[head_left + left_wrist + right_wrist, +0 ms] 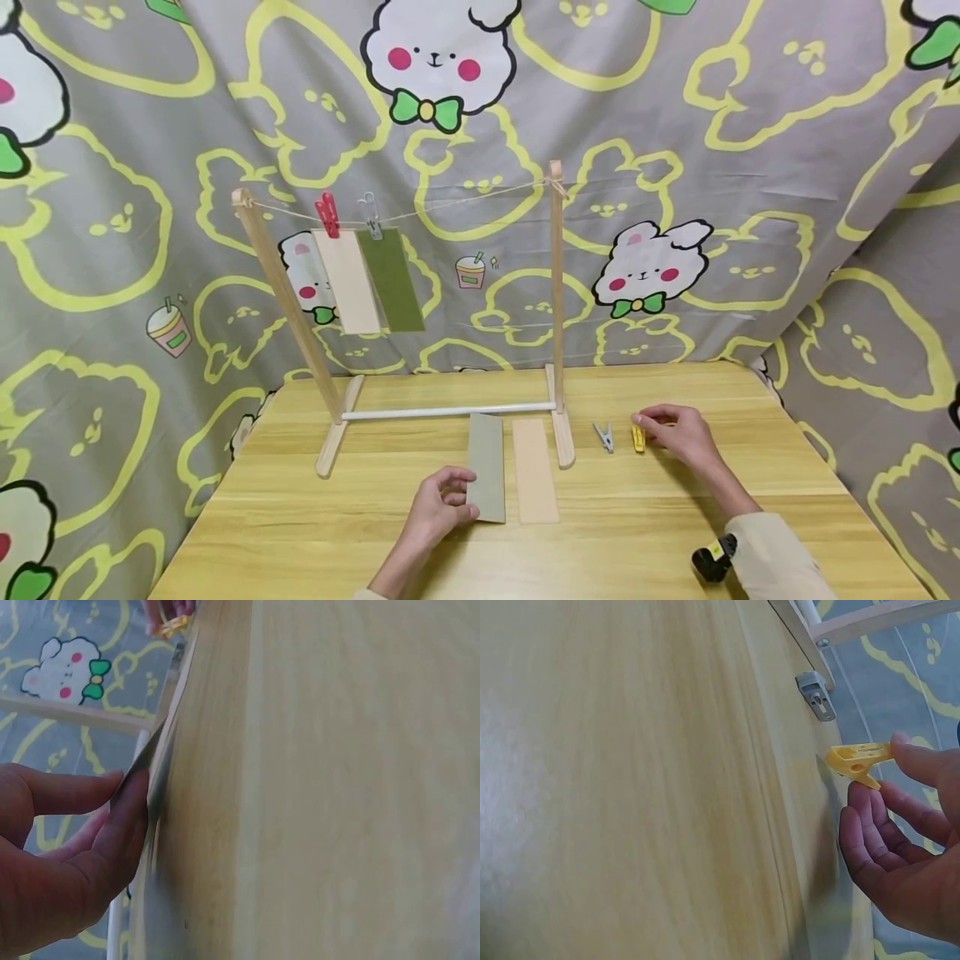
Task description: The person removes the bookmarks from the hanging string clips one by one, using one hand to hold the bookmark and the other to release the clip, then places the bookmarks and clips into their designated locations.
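Note:
At the table's front middle, my left hand (442, 504) pinches the left edge of a grey-green card strip (487, 471); in the left wrist view that edge is lifted between the fingers and thumb. Beside it on the right lies a peach card strip (536, 475). Over on the right, my right hand (681, 435) holds a yellow clothespin (859, 760) between thumb and fingertips, just above the tabletop. A grey clothespin (603, 437) lies to its left. On the string (472, 200) hang a cream strip (348, 283) under a red clothespin (327, 215) and a green strip (393, 283) under a grey-white clothespin (372, 218).
A wooden frame with two posts (558, 292) and a white bottom rod (450, 412) stands at the table's back. Behind it hangs a patterned curtain (750, 250). The wooden table (300, 533) extends in front. A black wrist camera (712, 560) sits by the right sleeve.

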Available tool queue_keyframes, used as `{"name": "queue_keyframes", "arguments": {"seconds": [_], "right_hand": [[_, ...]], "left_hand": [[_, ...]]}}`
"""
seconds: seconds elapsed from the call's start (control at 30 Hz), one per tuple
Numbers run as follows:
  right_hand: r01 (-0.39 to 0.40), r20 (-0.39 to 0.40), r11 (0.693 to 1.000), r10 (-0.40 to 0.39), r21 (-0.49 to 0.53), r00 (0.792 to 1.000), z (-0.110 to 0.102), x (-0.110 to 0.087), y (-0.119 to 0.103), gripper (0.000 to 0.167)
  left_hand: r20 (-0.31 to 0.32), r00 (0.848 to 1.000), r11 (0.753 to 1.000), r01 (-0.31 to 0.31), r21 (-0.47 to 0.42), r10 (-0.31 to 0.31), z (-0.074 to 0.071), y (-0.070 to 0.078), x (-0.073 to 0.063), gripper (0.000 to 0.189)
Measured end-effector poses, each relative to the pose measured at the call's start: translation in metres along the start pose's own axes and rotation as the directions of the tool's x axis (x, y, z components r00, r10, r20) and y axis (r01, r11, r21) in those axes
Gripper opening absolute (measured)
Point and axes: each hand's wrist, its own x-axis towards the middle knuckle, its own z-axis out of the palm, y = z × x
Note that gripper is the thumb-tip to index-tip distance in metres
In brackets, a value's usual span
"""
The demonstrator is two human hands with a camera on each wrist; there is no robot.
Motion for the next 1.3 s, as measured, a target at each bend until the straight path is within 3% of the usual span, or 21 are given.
{"name": "queue_keyframes", "arguments": {"seconds": [0.37,0.6,0.83,1.07,1.3], "right_hand": [[-0.015,0.01,0.997,0.016,-0.076,1.0,0.004,0.004,-0.005,0.048],[-0.013,0.011,0.99,0.015,-0.142,1.0,0.003,0.008,-0.006,0.046],[-0.01,-0.011,0.975,0.008,-0.221,1.0,0.008,0.01,0.0,0.043],[-0.012,-0.014,0.972,0.009,-0.233,1.0,0.01,0.012,0.001,0.044],[-0.005,-0.025,0.968,-0.001,-0.25,1.0,0.01,0.013,0.0,0.044]], "left_hand": [[0.024,0.999,1.0,0.026,0.003,-0.026,-0.003,-0.005,0.001,0.048],[0.053,0.999,0.999,0.0,0.053,-0.003,-0.003,-0.001,-0.001,0.041],[0.099,0.995,0.986,-0.03,0.163,0.014,-0.001,0.003,-0.006,0.022],[0.112,0.994,0.986,-0.029,0.165,0.011,-0.004,0.007,-0.007,0.021],[0.134,0.991,0.975,-0.018,0.222,-0.012,-0.008,0.014,-0.009,0.022]]}}
